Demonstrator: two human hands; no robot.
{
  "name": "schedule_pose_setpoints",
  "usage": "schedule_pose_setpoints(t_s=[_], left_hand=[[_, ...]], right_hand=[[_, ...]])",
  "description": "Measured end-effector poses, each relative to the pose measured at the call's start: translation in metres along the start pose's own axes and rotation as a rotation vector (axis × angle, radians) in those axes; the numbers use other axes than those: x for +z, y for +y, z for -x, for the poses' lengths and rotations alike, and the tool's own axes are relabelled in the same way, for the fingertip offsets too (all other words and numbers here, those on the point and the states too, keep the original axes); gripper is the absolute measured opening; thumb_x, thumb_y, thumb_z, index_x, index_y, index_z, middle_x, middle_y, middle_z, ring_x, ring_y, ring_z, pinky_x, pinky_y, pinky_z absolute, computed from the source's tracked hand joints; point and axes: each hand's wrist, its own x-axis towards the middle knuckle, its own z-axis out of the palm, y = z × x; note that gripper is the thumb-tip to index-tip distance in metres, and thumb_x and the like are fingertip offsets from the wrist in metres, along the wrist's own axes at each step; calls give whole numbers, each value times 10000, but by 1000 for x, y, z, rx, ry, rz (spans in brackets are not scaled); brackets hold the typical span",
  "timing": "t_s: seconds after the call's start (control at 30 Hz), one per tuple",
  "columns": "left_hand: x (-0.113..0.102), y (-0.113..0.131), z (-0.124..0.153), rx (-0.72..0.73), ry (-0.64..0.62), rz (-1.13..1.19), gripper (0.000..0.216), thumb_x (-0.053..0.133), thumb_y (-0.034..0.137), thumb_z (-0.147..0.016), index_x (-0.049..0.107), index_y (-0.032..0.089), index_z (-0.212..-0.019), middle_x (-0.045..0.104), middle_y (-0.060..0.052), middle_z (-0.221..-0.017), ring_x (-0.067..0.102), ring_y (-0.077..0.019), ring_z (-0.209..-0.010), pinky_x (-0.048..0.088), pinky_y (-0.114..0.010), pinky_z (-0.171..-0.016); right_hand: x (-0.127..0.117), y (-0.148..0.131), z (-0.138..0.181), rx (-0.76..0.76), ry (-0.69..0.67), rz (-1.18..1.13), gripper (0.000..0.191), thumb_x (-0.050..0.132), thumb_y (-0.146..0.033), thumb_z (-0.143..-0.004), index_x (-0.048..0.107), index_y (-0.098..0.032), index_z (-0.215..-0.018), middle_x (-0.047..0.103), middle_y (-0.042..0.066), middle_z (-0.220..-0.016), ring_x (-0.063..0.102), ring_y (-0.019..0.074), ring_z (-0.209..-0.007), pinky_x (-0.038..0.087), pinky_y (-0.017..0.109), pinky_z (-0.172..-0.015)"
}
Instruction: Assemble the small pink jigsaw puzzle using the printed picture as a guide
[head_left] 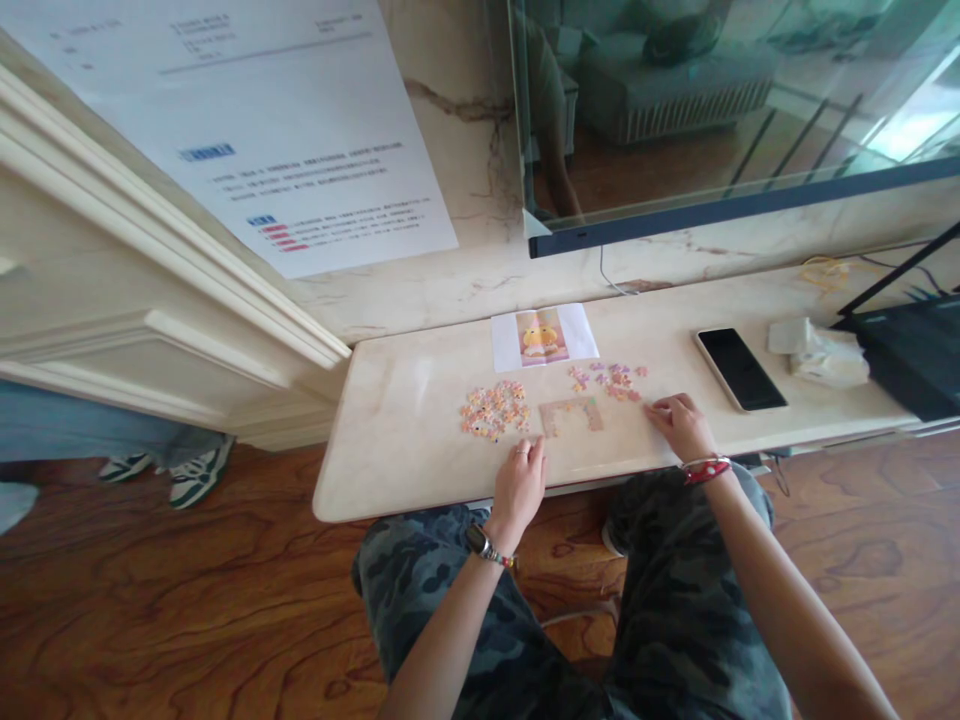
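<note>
My left hand (520, 484) rests at the table's front, its fingers drawn together beside the lower left corner of a partly joined jigsaw puzzle (551, 418). Whatever those fingers hold, if anything, is too small to make out. To the right of the puzzle, my right hand (684, 426) has its thumb and fingertips close together over the tabletop; a piece between them cannot be made out. A pile of orange and pink puzzle pieces (495, 408) lies left of the puzzle. Pinker and purple loose pieces (621, 380) are scattered just behind it.
A sheet with a printed yellow picture (543, 338) lies against the wall. On the right of the table (405, 430) are a phone (741, 368), a tissue pack (825, 352) and a black box (911, 355). A television (675, 120) overhangs the back. Another person's shoes (201, 472) show at left.
</note>
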Motion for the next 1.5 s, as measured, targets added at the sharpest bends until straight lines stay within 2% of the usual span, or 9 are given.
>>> schedule_pose_setpoints(t_s=[0.17,0.4,0.53,0.67,0.77,0.97,1.17,1.33,1.5], left_hand=[[-2,-4,-2,16,-7,5,340,291,247,-864,386,182,-1184,511,-82,-987,497,-164,-894,422,-262,-736],[-9,-16,-5,59,-31,1,350,282,232,-864,411,209,-1188,515,-71,-968,507,-147,-856,420,-241,-724],[-11,-21,-9,59,-85,2,371,313,200,-851,407,255,-1205,520,-57,-941,517,-137,-798,409,-225,-673],[-14,-21,-14,59,-157,7,386,317,200,-849,399,276,-1219,544,-47,-923,521,-135,-755,382,-216,-632],[-18,-21,-16,67,-181,25,379,298,233,-860,397,280,-1223,564,-50,-903,526,-139,-724,371,-223,-616],[-24,-21,-17,37,-210,45,370,304,275,-860,415,276,-1212,575,-53,-899,538,-148,-745,372,-224,-638],[-24,-23,-17,59,-194,35,394,322,235,-853,374,303,-1238,578,-45,-922,541,-147,-737,372,-222,-631],[-23,-26,-18,80,-204,4,391,319,215,-852,389,304,-1227,568,-51,-959,539,-147,-738,367,-221,-616],[-19,-28,-16,134,-171,-33,399,291,213,-862,364,309,-1241,564,-46,-912,527,-151,-717,356,-229,-602]], right_hand=[[-6,-7,8,54,10,-49,346,467,-507,-721,551,-172,-699,561,41,-660,515,119,-539,414,254,-561],[-19,-27,13,145,-84,-204,281,500,-423,-711,594,-200,-855,626,10,-628,575,125,-574,428,234,-564],[-15,-64,23,145,-206,-386,265,504,-407,-721,586,-201,-865,646,9,-659,585,118,-561,440,226,-549],[5,-108,35,93,-260,-452,212,527,-381,-716,572,-198,-811,645,4,-635,581,114,-555,441,221,-549],[23,-127,38,90,-262,-436,173,536,-358,-715,589,-196,-746,651,14,-657,595,123,-606,443,224,-582],[43,-134,41,127,-254,-389,173,524,-357,-727,606,-204,-720,656,8,-671,603,125,-627,442,219,-584],[46,-141,41,143,-214,-305,198,500,-364,-742,609,-207,-690,647,11,-643,589,125,-586,410,213,-537],[47,-143,40,84,-230,-178,185,491,-315,-753,604,-192,-674,636,23,-653,565,129,-590,380,224,-549],[48,-145,39,53,-241,-104,194,485,-318,-763,586,-187,-662,622,35,-661,548,136,-614,355,226,-541]])
